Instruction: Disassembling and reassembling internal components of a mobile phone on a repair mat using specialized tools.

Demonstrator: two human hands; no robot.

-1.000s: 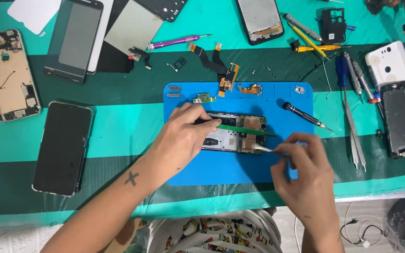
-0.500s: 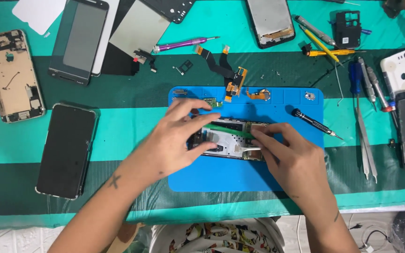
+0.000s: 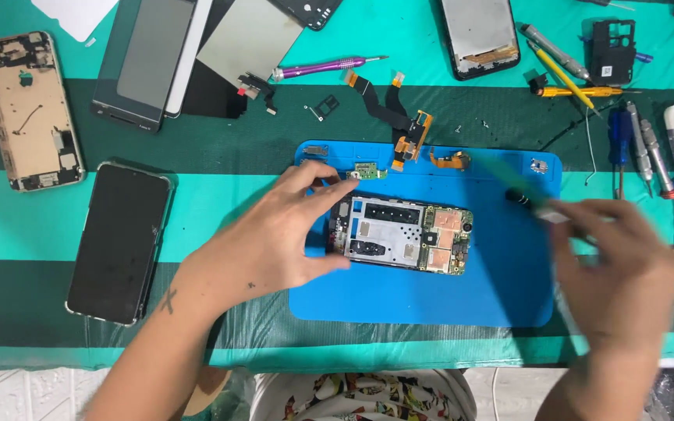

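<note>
Bright, even overhead light with soft shadows; sharp focus across the bench (image 3: 220,156), except the right hand (image 3: 622,269) at four o'clock, smeared by motion blur.
</note>
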